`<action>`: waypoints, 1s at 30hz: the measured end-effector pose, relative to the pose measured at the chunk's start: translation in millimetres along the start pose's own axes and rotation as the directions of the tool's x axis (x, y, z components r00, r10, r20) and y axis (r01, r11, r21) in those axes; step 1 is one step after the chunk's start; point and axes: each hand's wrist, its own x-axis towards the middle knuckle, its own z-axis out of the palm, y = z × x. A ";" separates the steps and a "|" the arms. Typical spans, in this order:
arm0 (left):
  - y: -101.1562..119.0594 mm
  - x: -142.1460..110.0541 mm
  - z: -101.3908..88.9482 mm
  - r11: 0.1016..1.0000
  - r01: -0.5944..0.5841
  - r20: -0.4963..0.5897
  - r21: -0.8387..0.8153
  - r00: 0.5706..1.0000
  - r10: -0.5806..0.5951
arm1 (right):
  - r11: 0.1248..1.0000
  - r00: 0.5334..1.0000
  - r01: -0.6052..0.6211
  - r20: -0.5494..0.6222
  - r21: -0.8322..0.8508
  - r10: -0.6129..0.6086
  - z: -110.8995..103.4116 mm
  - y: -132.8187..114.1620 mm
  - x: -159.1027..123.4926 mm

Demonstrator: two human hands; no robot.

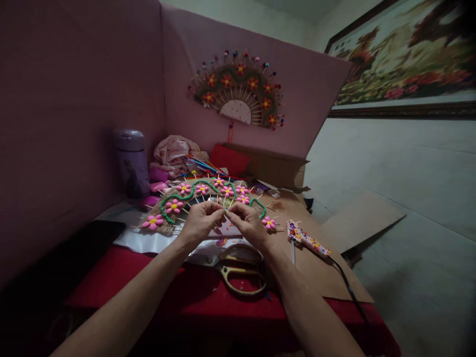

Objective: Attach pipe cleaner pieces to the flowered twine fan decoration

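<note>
My left hand (203,218) and my right hand (246,222) meet fingertip to fingertip, both closed in a pinch. A tiny bluish speck shows between them, too small to name. Just behind my fingers lies a fan-shaped craft piece (163,208), made of twine wound over sticks. Pink flowers with yellow centres and a wavy green cord decorate it. A few stick tips along its outer edge carry small coloured balls. Below my hands, a pair of scissors (241,282) with worn gold-coloured handles rests on the red cloth, its blades partly hidden by my left wrist.
A flower-patterned glue gun (308,240) with a black cord lies on cardboard (334,275) at the right. A purple flask (132,163) stands at the back left beside a crumpled pink cloth (176,153). Another decorated fan (238,91) hangs on the pink panel behind.
</note>
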 end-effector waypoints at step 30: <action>-14.9 1.3 0.3 0.964 -0.140 -0.072 0.227 0.985 0.160 | 0.980 0.999 0.021 -0.045 -0.198 -0.031 -5.6 1.9 0.6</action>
